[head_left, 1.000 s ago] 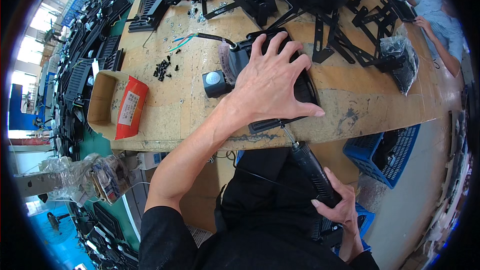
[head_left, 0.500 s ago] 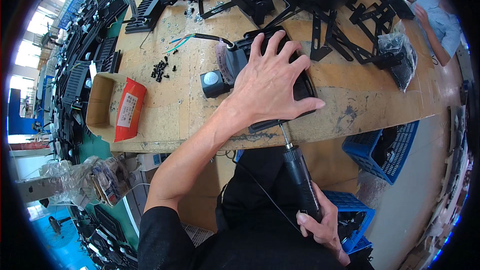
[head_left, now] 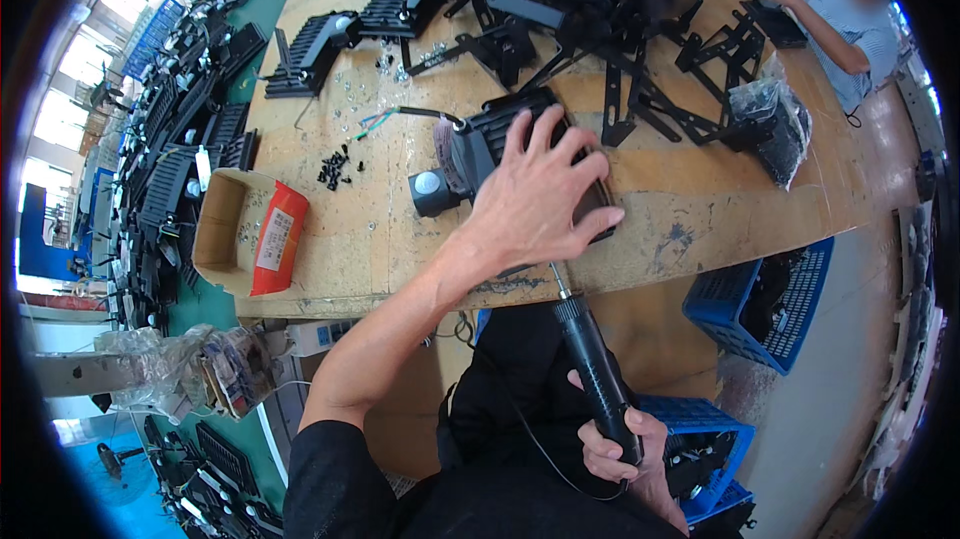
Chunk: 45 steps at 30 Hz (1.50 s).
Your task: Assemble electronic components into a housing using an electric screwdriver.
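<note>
My left hand lies spread over a black finned floodlight near the table's front edge, pressing on its back with the fingers apart. A motion sensor with a white dome sticks out on the lamp's left. From its top runs a black cable ending in bare coloured wires. My right hand is wrapped round the lower end of a black electric screwdriver. Its thin bit points up to the lamp's near edge, by my left thumb; the very tip's contact is hard to make out.
Loose black screws and an open orange-and-brown carton are on the left. Black brackets and more floodlights pile up at the back. A bagged black part lies right; blue crates stand below. Another person works far right.
The view has shifted slightly, and the lamp and my left hand appear a little lower. My right hand has moved down the screwdriver's handle, fingers curled round its end. The other person's arm has risen.
</note>
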{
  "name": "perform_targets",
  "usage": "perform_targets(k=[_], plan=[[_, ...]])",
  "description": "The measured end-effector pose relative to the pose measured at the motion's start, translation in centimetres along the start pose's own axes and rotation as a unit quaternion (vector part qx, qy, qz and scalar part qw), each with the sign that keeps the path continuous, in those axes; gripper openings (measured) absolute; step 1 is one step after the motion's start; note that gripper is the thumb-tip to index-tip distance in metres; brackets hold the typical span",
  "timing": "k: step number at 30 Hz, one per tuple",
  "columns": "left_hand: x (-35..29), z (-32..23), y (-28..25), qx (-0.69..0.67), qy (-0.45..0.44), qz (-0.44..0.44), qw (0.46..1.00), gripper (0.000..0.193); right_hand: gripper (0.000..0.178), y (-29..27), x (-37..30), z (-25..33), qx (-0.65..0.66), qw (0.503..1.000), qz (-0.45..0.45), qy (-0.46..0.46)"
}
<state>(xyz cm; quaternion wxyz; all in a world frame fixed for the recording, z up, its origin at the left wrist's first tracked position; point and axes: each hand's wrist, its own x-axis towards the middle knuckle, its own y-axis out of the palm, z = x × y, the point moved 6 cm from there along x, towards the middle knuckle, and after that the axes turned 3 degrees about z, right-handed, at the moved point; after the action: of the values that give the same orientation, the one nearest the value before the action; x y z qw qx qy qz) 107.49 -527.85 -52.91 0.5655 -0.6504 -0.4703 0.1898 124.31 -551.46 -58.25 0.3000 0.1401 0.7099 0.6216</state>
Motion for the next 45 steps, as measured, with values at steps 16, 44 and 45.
perform_targets(k=[16, 44, 45], plan=[[-6.1, 1.0, -7.0, 0.212, -0.182, -0.013, 0.96, 0.045, 0.074, -1.5, -3.5, 4.7, -0.419, 0.88, -0.186, -0.124], [-39.5, -18.0, -20.8, -0.019, -0.443, -0.255, 0.859, 0.021, 0.026, 1.3, 0.6, 7.5, -0.557, 0.8, -0.057, -0.215], [-42.2, -19.7, -22.0, 0.024, -0.487, -0.291, 0.823, 0.017, 0.027, 1.3, 0.8, 7.5, -0.564, 0.794, -0.071, -0.214]])
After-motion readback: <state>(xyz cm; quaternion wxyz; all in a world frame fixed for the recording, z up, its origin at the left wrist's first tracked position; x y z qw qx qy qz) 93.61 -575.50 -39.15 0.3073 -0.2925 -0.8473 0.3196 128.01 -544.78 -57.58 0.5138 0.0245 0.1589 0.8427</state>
